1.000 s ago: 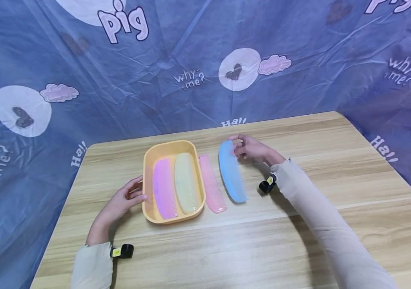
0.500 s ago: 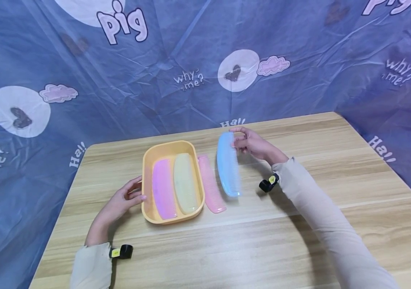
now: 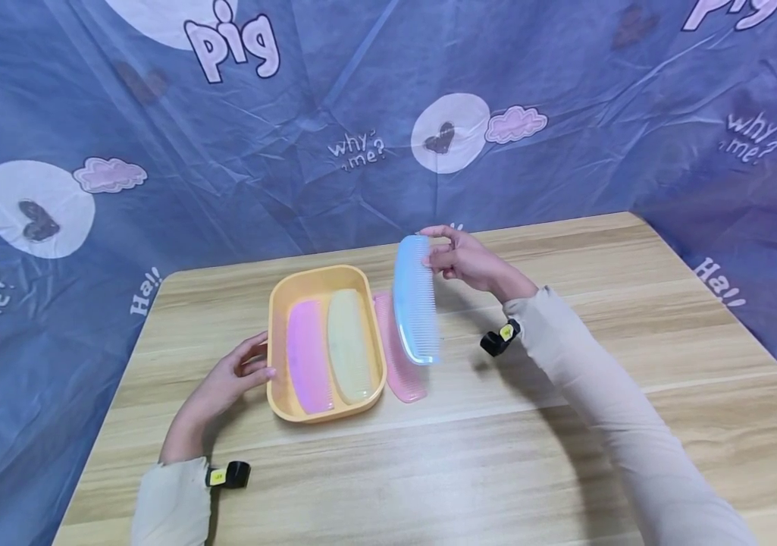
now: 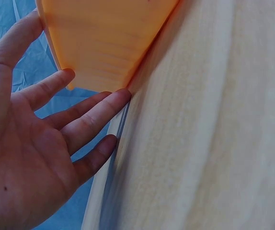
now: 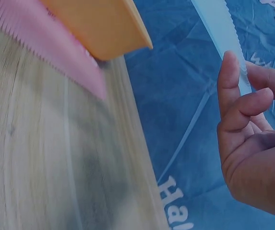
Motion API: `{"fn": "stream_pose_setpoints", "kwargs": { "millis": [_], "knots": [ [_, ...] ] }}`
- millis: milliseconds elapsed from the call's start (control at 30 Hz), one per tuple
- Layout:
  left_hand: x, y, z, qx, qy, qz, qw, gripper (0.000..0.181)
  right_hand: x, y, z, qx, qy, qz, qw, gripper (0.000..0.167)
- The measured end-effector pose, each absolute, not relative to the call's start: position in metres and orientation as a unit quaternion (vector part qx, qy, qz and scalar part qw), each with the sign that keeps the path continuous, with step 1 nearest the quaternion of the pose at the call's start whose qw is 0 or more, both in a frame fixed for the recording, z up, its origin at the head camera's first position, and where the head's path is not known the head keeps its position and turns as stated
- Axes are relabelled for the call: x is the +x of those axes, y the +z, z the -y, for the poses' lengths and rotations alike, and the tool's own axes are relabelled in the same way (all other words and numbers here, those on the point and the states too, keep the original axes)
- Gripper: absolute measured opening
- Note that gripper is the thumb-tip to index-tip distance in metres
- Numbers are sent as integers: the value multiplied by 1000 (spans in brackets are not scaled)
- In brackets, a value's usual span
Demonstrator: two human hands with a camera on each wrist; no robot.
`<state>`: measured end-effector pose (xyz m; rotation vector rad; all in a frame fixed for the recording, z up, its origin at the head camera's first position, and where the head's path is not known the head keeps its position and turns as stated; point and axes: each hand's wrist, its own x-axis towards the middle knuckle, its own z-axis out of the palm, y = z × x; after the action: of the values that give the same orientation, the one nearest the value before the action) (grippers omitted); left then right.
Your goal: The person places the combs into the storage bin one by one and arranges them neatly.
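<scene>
A light blue comb (image 3: 414, 299) hangs in the air right of the tray, its teeth facing right. My right hand (image 3: 466, 262) pinches its far end between thumb and fingers, as the right wrist view also shows on the comb (image 5: 220, 26). My left hand (image 3: 230, 379) touches the left side of an orange-yellow tray (image 3: 279, 406); in the left wrist view its fairly straight fingers lie against the tray wall (image 4: 101, 43). Inside the tray are a purple-pink comb (image 3: 308, 356) and a pale yellow comb (image 3: 349, 345). A pink comb (image 3: 405, 379), partly covered by the blue one, lies beside the tray.
Everything stands on a wood-grain table (image 3: 429, 470). A blue printed cloth (image 3: 279, 152) hangs behind its far edge and along its sides. Each wrist carries a small black camera, such as the right one (image 3: 499, 338).
My right hand has raised the blue comb off the table and carried it left and away from me, until it overlaps the pink comb in view. My left hand stays at the tray.
</scene>
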<state>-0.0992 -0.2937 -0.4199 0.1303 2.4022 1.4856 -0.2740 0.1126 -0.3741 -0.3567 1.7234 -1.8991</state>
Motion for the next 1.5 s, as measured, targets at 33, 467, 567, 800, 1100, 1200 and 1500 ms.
{"fn": "stream_pose_setpoints", "kwargs": {
  "millis": [33, 467, 567, 800, 1100, 1200, 1500],
  "knots": [
    [-99, -420, 294, 46, 520, -838, 156, 72, -274, -373, -111, -131, -706, -640, 272, 58],
    [-100, -419, 293, 50, 520, -838, 156, 72, -268, -356, -83, -135, -706, -645, 261, 61],
    [-99, -418, 293, 50, 516, -841, 156, 72, -267, -355, -76, -140, -703, -645, 266, 63],
    [-99, -419, 293, 47, 516, -841, 158, 72, -263, -351, -57, -147, -701, -644, 270, 65],
    [-100, -419, 292, 52, 520, -838, 157, 72, -259, -349, -32, -154, -696, -645, 274, 61],
    [-100, -421, 292, 52, 524, -836, 157, 71, -256, -351, -24, -159, -697, -641, 278, 60],
    [-99, -418, 292, 40, 519, -840, 154, 71, -247, -358, 3, -166, -683, -649, 291, 58]
  ]
}}
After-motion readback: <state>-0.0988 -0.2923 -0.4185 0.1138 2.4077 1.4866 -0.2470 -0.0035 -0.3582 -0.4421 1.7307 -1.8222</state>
